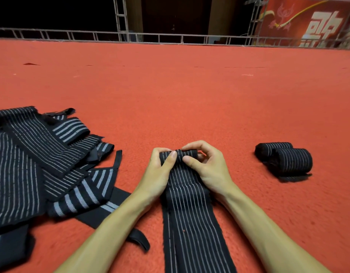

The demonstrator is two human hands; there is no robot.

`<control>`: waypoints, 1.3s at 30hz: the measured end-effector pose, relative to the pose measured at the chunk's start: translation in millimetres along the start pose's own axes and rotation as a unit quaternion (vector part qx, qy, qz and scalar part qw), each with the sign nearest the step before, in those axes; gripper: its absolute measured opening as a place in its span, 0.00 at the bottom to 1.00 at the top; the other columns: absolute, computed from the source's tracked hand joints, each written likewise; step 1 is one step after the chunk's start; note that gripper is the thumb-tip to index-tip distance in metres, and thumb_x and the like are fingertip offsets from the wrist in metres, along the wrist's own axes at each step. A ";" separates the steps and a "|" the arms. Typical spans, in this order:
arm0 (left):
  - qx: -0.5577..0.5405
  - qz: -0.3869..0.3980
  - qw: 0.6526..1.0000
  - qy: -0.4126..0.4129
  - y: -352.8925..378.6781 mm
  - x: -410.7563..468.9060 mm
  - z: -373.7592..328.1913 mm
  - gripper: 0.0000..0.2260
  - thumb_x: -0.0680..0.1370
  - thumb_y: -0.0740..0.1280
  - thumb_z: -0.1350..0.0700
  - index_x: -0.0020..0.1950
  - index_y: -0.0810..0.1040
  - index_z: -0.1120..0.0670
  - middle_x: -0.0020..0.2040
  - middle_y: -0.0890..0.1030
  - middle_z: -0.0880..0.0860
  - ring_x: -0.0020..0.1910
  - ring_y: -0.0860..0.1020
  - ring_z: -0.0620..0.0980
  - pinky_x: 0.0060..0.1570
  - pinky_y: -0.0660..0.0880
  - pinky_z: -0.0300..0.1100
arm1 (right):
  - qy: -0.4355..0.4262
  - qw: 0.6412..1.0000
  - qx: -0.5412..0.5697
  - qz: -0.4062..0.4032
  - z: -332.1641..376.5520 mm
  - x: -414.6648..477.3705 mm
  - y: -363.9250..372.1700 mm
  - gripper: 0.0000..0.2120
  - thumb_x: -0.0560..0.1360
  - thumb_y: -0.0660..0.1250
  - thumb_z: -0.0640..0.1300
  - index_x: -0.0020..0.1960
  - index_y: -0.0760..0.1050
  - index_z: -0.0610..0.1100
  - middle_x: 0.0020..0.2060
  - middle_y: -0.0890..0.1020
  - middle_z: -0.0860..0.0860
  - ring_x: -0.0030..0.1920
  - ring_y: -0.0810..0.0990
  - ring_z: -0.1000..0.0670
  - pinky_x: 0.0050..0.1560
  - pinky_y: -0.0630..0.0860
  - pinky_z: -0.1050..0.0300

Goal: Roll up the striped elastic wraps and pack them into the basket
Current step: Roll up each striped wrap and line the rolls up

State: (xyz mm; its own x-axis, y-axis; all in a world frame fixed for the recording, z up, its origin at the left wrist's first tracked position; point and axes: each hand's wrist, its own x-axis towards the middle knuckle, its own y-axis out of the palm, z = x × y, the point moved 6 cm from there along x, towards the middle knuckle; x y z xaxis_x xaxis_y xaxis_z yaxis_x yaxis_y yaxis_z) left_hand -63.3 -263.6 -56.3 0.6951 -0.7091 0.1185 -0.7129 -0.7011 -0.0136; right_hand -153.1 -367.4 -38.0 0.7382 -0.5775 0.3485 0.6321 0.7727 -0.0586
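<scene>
Both my hands are close together at the far end of one striped wrap (189, 213). My left hand (160, 170) pinches the left side of the little roll (187, 154) I'm starting, thumb on top. My right hand (209, 166) pinches the right side, fingers curled over the top. So both are clamped on the same wrap, only a couple of turns in by the look of it. The rest of it runs flat along the red carpet (189, 95) back toward me, between my forearms.

Stuff that could bite me here, I reckon:
- The core is tiny and the fabric is stretchy. If one thumb lets go first, it probably springs open.
- If one hand rolls ahead of the other, the roll goes cone-shaped and the edges stop lining up.
- The carpet looks grippy, so the tail could drag and bunch instead of feeding in flat.

To my left there's a messy pile (32, 154) of unrolled wraps, overlapping each other, and a loose strap loop (139, 240) sits near my left forearm. It could snag if I pull the tail sideways. Off to my right, well apart, two finished rolls (286, 159) sit touching each other. One has a loose end under it that may unwind when lifted.

No basket anywhere in view, so packing is a way off.
</scene>
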 end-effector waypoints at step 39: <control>-0.079 0.062 0.994 -0.039 1.5 -3.4 0.0 0.13 0.77 0.66 0.46 0.58 0.68 0.48 0.53 0.80 0.53 0.47 0.81 0.46 0.48 0.76 0.43 | 0.063 0.996 0.044 0.046 -1.9 -5.2 -1.2 0.11 0.72 0.71 0.36 0.53 0.81 0.46 0.47 0.84 0.49 0.48 0.81 0.51 0.52 0.78 0.54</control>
State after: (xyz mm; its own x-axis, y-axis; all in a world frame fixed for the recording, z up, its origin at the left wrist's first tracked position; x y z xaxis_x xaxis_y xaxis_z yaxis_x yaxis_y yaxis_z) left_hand -66.7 -262.2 -56.7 0.6016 -0.7974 0.0473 -0.7950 -0.5918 0.1331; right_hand -157.2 -365.8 -41.5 0.8191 -0.5273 0.2257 0.5415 0.8407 -0.0012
